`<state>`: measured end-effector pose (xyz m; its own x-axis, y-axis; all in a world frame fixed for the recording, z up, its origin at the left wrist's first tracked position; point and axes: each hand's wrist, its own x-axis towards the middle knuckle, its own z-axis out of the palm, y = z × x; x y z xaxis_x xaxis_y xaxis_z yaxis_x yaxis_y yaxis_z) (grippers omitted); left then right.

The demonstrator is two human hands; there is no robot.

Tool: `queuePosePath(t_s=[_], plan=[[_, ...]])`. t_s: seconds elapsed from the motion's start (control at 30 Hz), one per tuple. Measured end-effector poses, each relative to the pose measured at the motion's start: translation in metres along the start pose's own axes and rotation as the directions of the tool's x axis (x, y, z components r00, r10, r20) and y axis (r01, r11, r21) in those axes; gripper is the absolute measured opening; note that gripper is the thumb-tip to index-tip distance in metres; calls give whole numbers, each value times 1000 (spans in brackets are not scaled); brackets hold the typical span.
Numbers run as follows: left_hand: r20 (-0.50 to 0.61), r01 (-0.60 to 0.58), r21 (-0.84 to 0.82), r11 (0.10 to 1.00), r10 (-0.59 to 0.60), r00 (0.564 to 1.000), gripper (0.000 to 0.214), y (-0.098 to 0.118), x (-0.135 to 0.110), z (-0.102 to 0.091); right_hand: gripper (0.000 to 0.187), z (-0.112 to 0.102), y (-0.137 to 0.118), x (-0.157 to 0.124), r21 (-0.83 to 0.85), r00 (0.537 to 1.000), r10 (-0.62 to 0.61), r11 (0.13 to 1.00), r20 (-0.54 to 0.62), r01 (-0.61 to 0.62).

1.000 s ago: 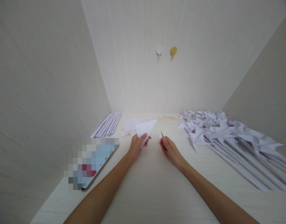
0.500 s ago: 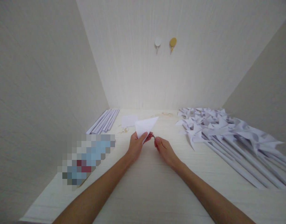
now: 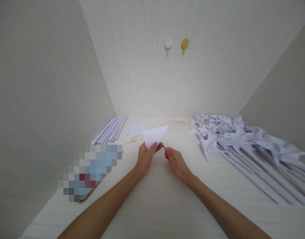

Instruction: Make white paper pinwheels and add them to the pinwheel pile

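Observation:
In the middle of the view, my left hand [image 3: 145, 156] is closed on a white sheet of paper [image 3: 154, 134], pinched between thumb and fingers. The paper looks folded, with one pointed corner reaching up to the right. Just to its right, my right hand [image 3: 174, 160] has its fingers closed round a thin dark tool [image 3: 162, 145]. The tool's tip points up and left at the paper's lower edge, by my left fingertips. Most of it is hidden in my right fingers, so its kind does not show.
Rolled paper sticks [image 3: 112, 130] lie at the back left, near a flat white sheet [image 3: 138, 128] and small beige bits [image 3: 132, 140]. A blurred-out blue item [image 3: 95, 169] is nearer on the left. Several paper pinwheels [image 3: 232, 136] on paper sticks are piled at right. Two hooks [image 3: 185, 43] are on the wall.
The view has shifted slightly. Both hands keep their hold on the paper and the thin dark tool, with hardly any movement between them.

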<state>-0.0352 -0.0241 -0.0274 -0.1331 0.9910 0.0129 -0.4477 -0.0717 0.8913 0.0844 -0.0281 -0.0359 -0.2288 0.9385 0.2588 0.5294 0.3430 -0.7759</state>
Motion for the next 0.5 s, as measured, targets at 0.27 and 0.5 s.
queuePosePath(t_s=[0.27, 0.5], plan=[[1, -14, 15, 1000, 14, 1000, 20, 0, 0, 0, 42, -2, -4, -1, -73, 1000, -10, 997, -5, 10], [5, -7, 5, 1000, 7, 1000, 19, 0, 0, 0, 41, -1, -3, -1, -81, 1000, -9, 997, -6, 9]])
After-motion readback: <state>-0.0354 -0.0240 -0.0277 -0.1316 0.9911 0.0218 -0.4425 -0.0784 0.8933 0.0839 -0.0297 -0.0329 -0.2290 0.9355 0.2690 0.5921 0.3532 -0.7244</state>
